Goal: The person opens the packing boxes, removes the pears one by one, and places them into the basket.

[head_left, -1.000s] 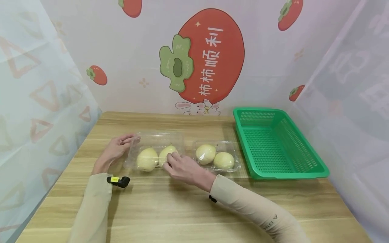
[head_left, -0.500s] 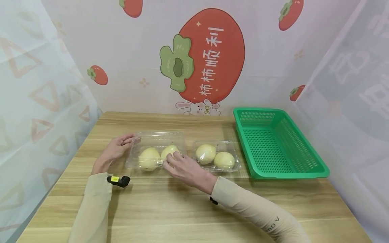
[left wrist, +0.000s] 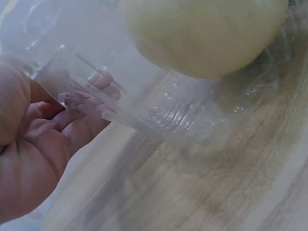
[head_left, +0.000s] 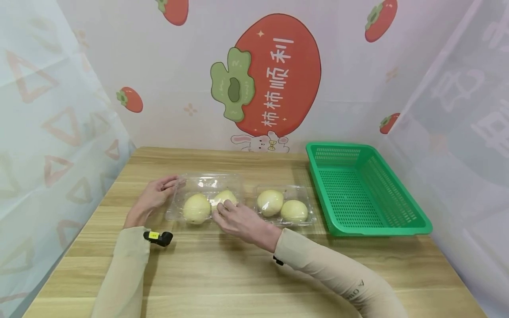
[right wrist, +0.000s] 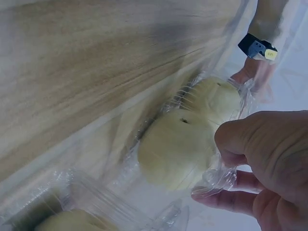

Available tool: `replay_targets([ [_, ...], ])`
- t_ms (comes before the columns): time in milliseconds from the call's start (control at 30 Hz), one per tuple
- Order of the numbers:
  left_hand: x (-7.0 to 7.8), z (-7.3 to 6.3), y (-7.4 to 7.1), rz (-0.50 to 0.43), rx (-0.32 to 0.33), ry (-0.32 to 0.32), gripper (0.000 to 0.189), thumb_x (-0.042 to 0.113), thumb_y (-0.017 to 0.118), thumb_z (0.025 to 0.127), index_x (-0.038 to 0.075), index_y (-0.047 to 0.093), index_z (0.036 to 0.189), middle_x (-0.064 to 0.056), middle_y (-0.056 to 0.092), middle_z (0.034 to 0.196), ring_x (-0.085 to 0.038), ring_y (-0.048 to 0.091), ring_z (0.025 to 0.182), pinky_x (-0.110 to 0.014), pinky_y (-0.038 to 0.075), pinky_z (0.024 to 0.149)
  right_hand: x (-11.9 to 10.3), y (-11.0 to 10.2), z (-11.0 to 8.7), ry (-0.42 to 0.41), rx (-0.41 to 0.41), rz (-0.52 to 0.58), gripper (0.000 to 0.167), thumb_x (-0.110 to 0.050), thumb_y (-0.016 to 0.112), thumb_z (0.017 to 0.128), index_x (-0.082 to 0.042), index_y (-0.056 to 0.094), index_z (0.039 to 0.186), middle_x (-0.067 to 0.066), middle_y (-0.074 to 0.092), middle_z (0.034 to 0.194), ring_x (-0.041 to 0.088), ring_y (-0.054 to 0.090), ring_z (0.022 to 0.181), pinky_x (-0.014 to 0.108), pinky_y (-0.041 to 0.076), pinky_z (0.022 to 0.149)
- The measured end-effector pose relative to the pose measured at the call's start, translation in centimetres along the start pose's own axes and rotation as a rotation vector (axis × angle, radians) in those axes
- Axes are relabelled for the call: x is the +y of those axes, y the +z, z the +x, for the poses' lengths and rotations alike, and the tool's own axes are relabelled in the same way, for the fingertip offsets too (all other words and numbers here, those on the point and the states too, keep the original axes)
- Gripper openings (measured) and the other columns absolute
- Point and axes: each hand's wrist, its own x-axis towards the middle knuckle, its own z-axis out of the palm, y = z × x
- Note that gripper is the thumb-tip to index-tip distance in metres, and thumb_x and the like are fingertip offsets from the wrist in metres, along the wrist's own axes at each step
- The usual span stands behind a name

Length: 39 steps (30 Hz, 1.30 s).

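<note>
A clear plastic fruit box (head_left: 207, 180) with two pale yellow pears (head_left: 196, 208) lies on the wooden table, between both hands. At its left end, my left hand (head_left: 158, 194) pinches the rim; in the left wrist view the fingers (left wrist: 84, 122) show behind the clear plastic. My right hand (head_left: 240, 222) grips the near right edge, thumb above and fingers below in the right wrist view, partly covering the right-hand pear (right wrist: 174, 149). Close by on the right stands a second clear box (head_left: 296, 191), also with two pears (head_left: 270, 202).
A green perforated basket (head_left: 354, 230) stands at the right of the table (head_left: 222, 274), beyond the second box. A printed cloth (head_left: 167, 57) with persimmon pictures hangs behind the table, and more cloth hangs at both sides.
The left box and its pears have shifted very slightly right. Both hands keep their places on its edges. The second box and the basket stay put.
</note>
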Motion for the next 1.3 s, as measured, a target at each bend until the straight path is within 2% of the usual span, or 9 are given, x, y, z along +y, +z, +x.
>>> replay_targets([
  [200, 0.1, -0.1, 0.2, 0.008, 0.006, -0.037, 0.058, 0.026, 0.049, 0.104, 0.003, 0.029, 0.153, -0.019, 0.045, 0.149, -0.035, 0.042, 0.139, -0.045, 0.037, 0.115, 0.0, -0.2, 0.4, -0.048, -0.012, -0.054, 0.046, 0.001, 0.058, 0.085, -0.013, 0.051, 0.129, 0.0, 0.063, 0.121, 0.011, 0.058, 0.098, 0.014, 0.055, 0.061],
  [333, 0.2, -0.1, 0.1, -0.012, 0.018, -0.047, 0.057, 0.023, 0.048, 0.104, 0.004, 0.028, 0.154, -0.02, 0.044, 0.149, -0.037, 0.042, 0.139, -0.023, 0.048, 0.103, 0.4, -0.2, 0.3, -0.043, 0.032, -0.031, 0.04, -0.001, 0.056, 0.091, -0.013, 0.052, 0.129, 0.002, 0.062, 0.126, 0.012, 0.058, 0.099, 0.015, 0.055, 0.063],
  [433, 0.3, -0.1, 0.0, -0.002, 0.026, -0.037, 0.057, 0.021, 0.048, 0.104, 0.003, 0.028, 0.154, -0.022, 0.044, 0.149, -0.037, 0.042, 0.138, -0.01, 0.047, 0.094, 0.5, 0.0, -0.1, -0.024, 0.046, 0.012, 0.039, -0.002, 0.056, 0.092, -0.013, 0.052, 0.129, 0.004, 0.058, 0.134, 0.015, 0.058, 0.104, 0.017, 0.057, 0.069],
  [633, 0.6, 0.1, -0.2, 0.028, -0.001, -0.021, 0.057, 0.021, 0.049, 0.104, 0.001, 0.028, 0.153, -0.024, 0.04, 0.151, -0.041, 0.039, 0.14, -0.049, 0.037, 0.115, -0.1, 0.6, -0.8, 0.077, 0.072, 0.049, 0.045, -0.004, 0.059, 0.089, -0.012, 0.05, 0.133, 0.015, 0.056, 0.137, 0.025, 0.061, 0.112, 0.024, 0.061, 0.078],
  [733, 0.8, 0.2, -0.3, 0.027, -0.013, -0.016, 0.057, 0.019, 0.049, 0.104, 0.001, 0.027, 0.154, -0.025, 0.038, 0.152, -0.042, 0.037, 0.141, -0.054, 0.034, 0.116, -0.2, 0.8, -1.1, 0.206, 0.08, 0.06, 0.048, -0.005, 0.06, 0.088, -0.011, 0.05, 0.135, 0.021, 0.054, 0.139, 0.03, 0.061, 0.116, 0.026, 0.062, 0.073],
  [900, 0.8, 0.1, -0.5, 0.016, -0.029, -0.017, 0.057, 0.016, 0.048, 0.103, 0.002, 0.025, 0.154, -0.023, 0.04, 0.152, -0.038, 0.04, 0.139, -0.023, 0.045, 0.107, -0.3, 1.0, -1.4, 0.323, 0.047, 0.146, 0.049, 0.003, 0.056, 0.083, -0.004, 0.052, 0.132, 0.026, 0.052, 0.138, 0.034, 0.061, 0.116, 0.022, 0.061, 0.06],
  [967, 0.8, 0.0, -0.6, 0.02, -0.032, -0.02, 0.057, 0.016, 0.048, 0.104, 0.003, 0.025, 0.154, -0.023, 0.039, 0.152, -0.038, 0.04, 0.14, -0.024, 0.045, 0.108, -0.4, 0.9, -1.4, 0.33, 0.022, 0.2, 0.052, 0.006, 0.056, 0.081, -0.002, 0.051, 0.133, 0.027, 0.052, 0.139, 0.033, 0.063, 0.111, 0.021, 0.059, 0.057],
  [1100, 0.6, -0.1, -0.6, 0.018, -0.028, -0.033, 0.057, 0.017, 0.048, 0.104, 0.003, 0.025, 0.154, -0.023, 0.038, 0.153, -0.039, 0.037, 0.141, -0.047, 0.036, 0.116, -0.7, 0.8, -1.5, 0.34, 0.008, 0.302, 0.054, 0.01, 0.056, 0.082, 0.002, 0.048, 0.134, 0.028, 0.051, 0.139, 0.03, 0.067, 0.1, 0.022, 0.06, 0.057],
  [1300, 0.3, -0.1, -0.4, -0.043, -0.03, -0.04, 0.058, 0.013, 0.05, 0.103, 0.002, 0.024, 0.154, -0.02, 0.04, 0.152, -0.035, 0.042, 0.138, -0.01, 0.045, 0.099, -1.1, 0.8, -1.3, 0.342, 0.048, 0.351, 0.042, 0.012, 0.053, 0.085, 0.004, 0.051, 0.127, 0.026, 0.055, 0.134, 0.024, 0.067, 0.085, 0.022, 0.06, 0.057],
])
